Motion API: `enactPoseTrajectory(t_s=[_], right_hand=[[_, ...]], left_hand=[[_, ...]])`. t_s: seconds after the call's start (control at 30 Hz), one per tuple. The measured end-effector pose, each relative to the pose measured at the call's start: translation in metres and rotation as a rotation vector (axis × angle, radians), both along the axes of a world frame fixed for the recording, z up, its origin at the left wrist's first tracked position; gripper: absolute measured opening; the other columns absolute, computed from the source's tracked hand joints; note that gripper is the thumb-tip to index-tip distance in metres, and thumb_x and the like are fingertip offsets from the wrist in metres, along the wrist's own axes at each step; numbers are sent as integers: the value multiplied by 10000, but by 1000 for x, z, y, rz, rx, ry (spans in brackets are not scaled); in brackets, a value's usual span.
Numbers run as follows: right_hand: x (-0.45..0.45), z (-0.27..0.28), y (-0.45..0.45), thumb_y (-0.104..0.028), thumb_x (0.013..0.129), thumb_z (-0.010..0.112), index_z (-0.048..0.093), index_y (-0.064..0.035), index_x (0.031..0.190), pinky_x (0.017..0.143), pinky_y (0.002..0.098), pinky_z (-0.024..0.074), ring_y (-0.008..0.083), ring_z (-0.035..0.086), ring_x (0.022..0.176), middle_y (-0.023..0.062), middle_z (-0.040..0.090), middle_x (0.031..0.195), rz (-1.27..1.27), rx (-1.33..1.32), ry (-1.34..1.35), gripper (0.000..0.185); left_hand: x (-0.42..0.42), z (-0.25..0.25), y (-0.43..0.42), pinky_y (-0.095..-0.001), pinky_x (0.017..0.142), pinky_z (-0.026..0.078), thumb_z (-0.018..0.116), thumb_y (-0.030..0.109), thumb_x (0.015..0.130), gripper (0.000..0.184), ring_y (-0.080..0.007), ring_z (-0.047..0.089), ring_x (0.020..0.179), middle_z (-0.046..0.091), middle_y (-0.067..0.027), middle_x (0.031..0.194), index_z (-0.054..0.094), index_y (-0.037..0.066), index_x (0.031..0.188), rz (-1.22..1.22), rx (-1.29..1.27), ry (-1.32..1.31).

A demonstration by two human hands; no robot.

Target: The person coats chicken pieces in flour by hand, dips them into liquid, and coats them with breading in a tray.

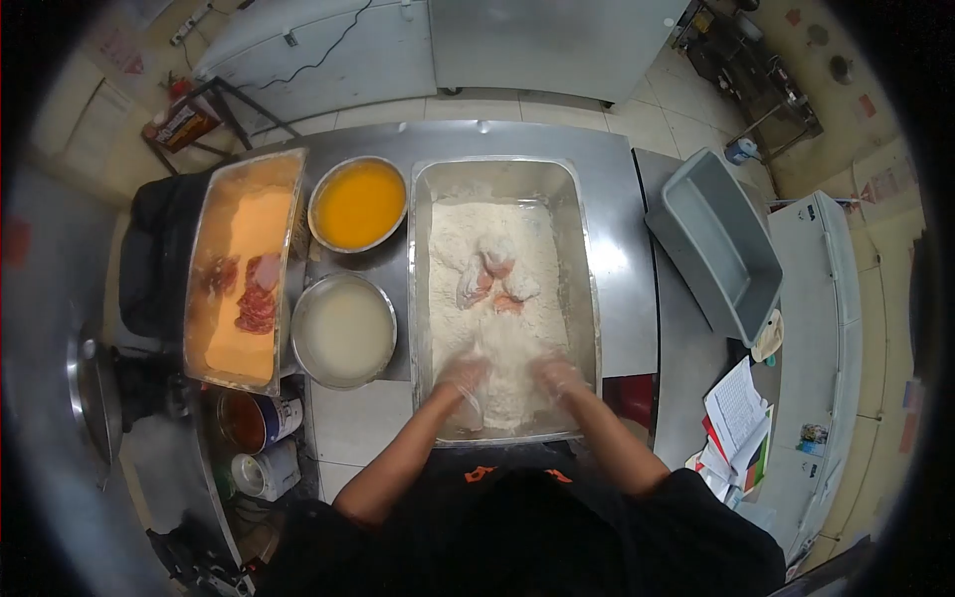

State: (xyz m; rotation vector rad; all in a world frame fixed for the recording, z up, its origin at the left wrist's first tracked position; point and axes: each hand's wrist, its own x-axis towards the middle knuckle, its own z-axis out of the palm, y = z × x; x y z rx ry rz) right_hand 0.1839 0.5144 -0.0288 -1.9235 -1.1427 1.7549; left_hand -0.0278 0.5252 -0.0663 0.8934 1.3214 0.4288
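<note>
Left hand [465,380] and right hand [557,378], apart, worked in pale flour [453,234] at steel pan's [589,298] near end | grips blurred, could not tell | flour-coated raw meat pieces [498,261] lay beyond both hands, mid-pan, on the flour

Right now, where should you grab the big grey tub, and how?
I'd take the grey tub by its two long rims, about halfway along, from above: left hand on one, right hand on the other. It's long and open-topped, and its rim looks easy for fingers to hook.
</note>
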Motion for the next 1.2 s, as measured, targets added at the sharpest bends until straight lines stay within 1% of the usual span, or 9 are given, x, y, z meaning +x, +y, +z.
enactPoseTrajectory(t_s=[0.13, 0.23, 0.4, 0.43, 0.53, 0.7, 0.93, 1.13, 1.2], right_hand=[[-20, -5, 28, -230, 806, 567, 505, -5, 1183, 905, 399, 397, 251, 544, 981, 133, 547, 1178, -103, 136, -19, 443], [-51, -119, 51, -260, 818, 538, 561, 74, 1067, 856, 393, 442, 249, 580, 935, 165, 630, 945, 118, 957, -1355, 417], [-14, -75, 111, -272, 760, 566, 676, 1, 855, 882, 402, 422, 322, 550, 1010, 178, 626, 981, 1106, 522, -666, 309], [-3, -37, 115, -268, 751, 582, 693, -44, 815, 853, 378, 440, 310, 560, 990, 163, 635, 938, 843, 405, -515, 258], [6, 1, 133, -281, 770, 589, 682, -69, 925, 866, 399, 449, 316, 532, 1060, 177, 588, 1110, 1279, 236, -707, 279], [-31, -57, 54, -230, 792, 548, 513, -34, 1231, 921, 453, 430, 369, 419, 1230, 208, 369, 1385, 630, 598, -1034, 482], [3, -17, 63, -222, 735, 613, 560, 3, 1139, 832, 365, 481, 348, 625, 934, 238, 628, 995, 1134, 34, -443, 465], [-37, -79, 19, -252, 746, 640, 494, -26, 1231, 853, 393, 470, 323, 575, 1048, 286, 552, 1129, 714, 836, -1065, 555], [-44, -54, 23, -214, 710, 654, 579, 2, 1063, 772, 403, 476, 345, 620, 896, 218, 625, 978, 500, 530, -495, 420]], left_hand=[[26, 3, 53, -414, 1025, 332, 654, 540, 709, 839, -345, 413, 1236, 438, -238, 1309, 415, -16, 1290, -2, 535, 796], [68, -18, 94, -450, 1067, 265, 637, 567, 708, 890, -378, 328, 1288, 341, -239, 1386, 361, -7, 1330, 134, 126, 985], [36, -24, 131, -331, 921, 443, 699, 529, 666, 846, -295, 557, 1092, 572, -234, 1155, 464, -23, 1262, -81, 169, 564], [30, -7, 129, -331, 911, 451, 706, 515, 668, 818, -292, 569, 1072, 583, -235, 1133, 477, -4, 1258, -134, 293, 590], [20, -5, 127, -341, 971, 407, 732, 468, 658, 862, -307, 497, 1168, 485, -253, 1265, 403, 45, 1333, -281, 148, 628], [38, -27, 64, -349, 1063, 306, 648, 300, 732, 810, -350, 306, 1309, 260, -234, 1431, 259, 86, 1410, -739, 494, 1015], [7, -27, 56, -389, 958, 406, 447, 104, 798, 305, -336, 545, 1060, 570, -237, 1108, 597, 46, 1056, -786, 654, 821], [41, -7, 138, -413, 987, 384, 563, 115, 751, 637, -391, 340, 1242, 276, -176, 1399, 358, 153, 1353, -256, 886, 944], [62, 34, 139, -414, 998, 377, 571, 126, 748, 620, -381, 321, 1263, 346, -181, 1350, 378, 142, 1337, -401, 600, 1083]])
